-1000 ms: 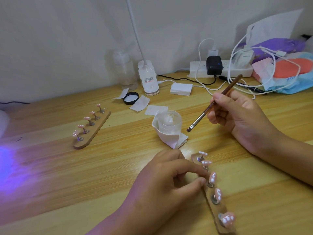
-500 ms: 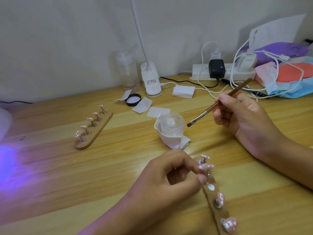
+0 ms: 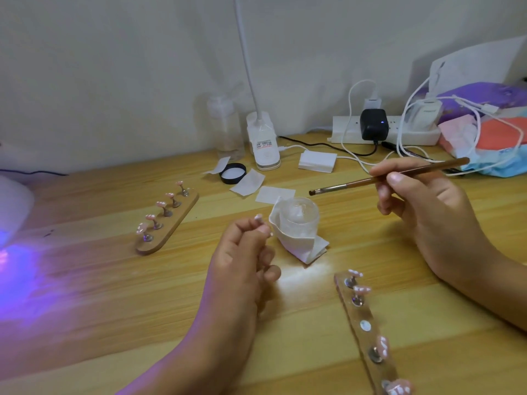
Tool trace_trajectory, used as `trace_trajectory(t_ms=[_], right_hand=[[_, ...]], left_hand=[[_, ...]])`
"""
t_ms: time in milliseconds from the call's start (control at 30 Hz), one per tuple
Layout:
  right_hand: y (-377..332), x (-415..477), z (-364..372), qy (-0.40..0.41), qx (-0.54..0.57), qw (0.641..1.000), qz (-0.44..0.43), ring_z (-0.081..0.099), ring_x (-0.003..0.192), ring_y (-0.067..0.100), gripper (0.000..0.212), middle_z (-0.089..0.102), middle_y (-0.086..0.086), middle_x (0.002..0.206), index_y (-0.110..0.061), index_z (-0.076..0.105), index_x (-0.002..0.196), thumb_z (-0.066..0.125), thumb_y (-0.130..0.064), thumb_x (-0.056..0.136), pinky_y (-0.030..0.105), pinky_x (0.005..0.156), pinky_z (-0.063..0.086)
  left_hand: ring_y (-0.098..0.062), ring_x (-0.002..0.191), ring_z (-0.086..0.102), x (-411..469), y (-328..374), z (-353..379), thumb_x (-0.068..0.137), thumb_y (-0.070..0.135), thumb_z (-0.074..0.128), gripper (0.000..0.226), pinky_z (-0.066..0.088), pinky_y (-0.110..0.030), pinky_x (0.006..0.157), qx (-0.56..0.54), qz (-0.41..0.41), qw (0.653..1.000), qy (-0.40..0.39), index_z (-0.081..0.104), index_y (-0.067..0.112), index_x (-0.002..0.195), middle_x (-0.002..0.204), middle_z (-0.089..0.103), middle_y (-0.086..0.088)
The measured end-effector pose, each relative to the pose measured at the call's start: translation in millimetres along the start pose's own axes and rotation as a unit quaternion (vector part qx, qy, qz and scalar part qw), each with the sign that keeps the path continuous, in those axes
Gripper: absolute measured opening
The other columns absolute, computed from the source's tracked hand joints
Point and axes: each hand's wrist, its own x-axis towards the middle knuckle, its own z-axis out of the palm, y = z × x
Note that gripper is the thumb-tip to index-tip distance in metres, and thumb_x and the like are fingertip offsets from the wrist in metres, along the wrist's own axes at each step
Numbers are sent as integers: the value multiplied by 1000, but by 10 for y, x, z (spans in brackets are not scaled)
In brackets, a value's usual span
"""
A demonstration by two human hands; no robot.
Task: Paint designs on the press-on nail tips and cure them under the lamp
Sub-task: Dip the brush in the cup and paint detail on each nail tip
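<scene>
Where tissue (image 3: 303,248) wraps it, jar (image 3: 312,220) holds gel (image 3: 298,208).

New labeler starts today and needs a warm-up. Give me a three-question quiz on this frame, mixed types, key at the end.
1. True or false: the near holder carries five nail tips.
2. The left hand pinches: A) the black lid, B) a nail tip on its stand, C) a paper wipe.
3. Fill in: the right hand holds the ___ off the table.

Key:
1. False. It carries four, and the middle spot is bare.
2. B.
3. brush.
</scene>
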Motion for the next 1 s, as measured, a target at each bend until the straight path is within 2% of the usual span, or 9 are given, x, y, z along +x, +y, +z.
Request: trace_trajectory(t_ms=[67, 133, 233, 300, 500, 633, 733, 833, 1000], right_hand=[[-17, -24, 26, 0, -15, 1000, -23, 54, 70, 11, 13, 60, -4, 72, -26, 69, 96, 60, -21, 89, 19, 67, 47], [-33, -46, 57, -7, -31, 999, -42, 56, 69, 11, 13, 62, -5, 71, -22, 67, 96, 58, -14, 91, 19, 67, 47], [-56, -82, 92, -28, -49, 997, -58, 58, 71, 11, 15, 64, -5, 73, -19, 66, 98, 56, -11, 91, 21, 67, 48], [-62, -93, 97, -39, -54, 996, -55, 59, 73, 12, 14, 64, -4, 74, -17, 66, 99, 57, -11, 91, 22, 67, 49], [-52, -91, 91, -48, -66, 996, -35, 60, 73, 12, 12, 64, -2, 73, -14, 67, 99, 57, -15, 92, 22, 68, 50], [-50, -89, 102, -61, -64, 996, -21, 59, 71, 12, 19, 65, 4, 72, -7, 66, 98, 50, -15, 93, 22, 67, 48], [-62, -97, 124, -70, -61, 995, -17, 60, 70, 14, 20, 65, 4, 70, -6, 66, 95, 47, -14, 92, 21, 67, 47], [-80, -100, 134, -74, -56, 996, -13, 60, 69, 14, 20, 64, 4, 70, -8, 66, 91, 46, -14, 92, 27, 69, 47], [-95, -102, 127, -86, -57, 995, -10, 60, 69, 18, 21, 64, 6, 70, -7, 65, 89, 46, -15, 92, 29, 72, 48]], left_hand=[[-6, 55, 51, 22, -15, -3, 95, 14, 50, 38, 39, -16, 42, -7, -10, 1000, 26, 65, 35, 66, 67, 59, 12], [-9, 65, 65, 21, -26, -3, 99, 19, 47, 35, 48, -20, 48, 1, -14, 1000, 16, 64, 35, 73, 76, 69, 14], [-21, 84, 74, 13, -24, -7, 104, 25, 38, 15, 59, -29, 62, 2, -25, 999, -46, 51, 28, 100, 86, 75, 15], [-29, 91, 74, 7, -1, -3, 106, 26, 33, 10, 61, -38, 76, -3, -42, 995, -88, 43, 25, 104, 87, 76, 13], [-31, 102, 70, 5, 6, -7, 104, 25, 39, 8, 59, -39, 83, -17, -65, 987, -144, 44, 24, 98, 96, 75, 14], [-28, 107, 69, 14, -3, 3, 89, 31, 47, 9, 55, -40, 92, -20, -63, 984, -163, 45, 25, 95, 99, 75, 14], [-26, 108, 68, 18, -35, 3, 87, 30, 47, 6, 54, -39, 94, -15, -59, 983, -176, 53, 29, 90, 101, 75, 14], [-26, 109, 68, 16, -61, -1, 87, 28, 48, 16, 55, -37, 93, 1, -45, 982, -183, 60, 35, 78, 115, 70, 14], [-27, 110, 68, 15, -84, -6, 87, 24, 50, 17, 56, -36, 90, 12, -18, 982, -186, 63, 32, 79, 139, 51, 25]])
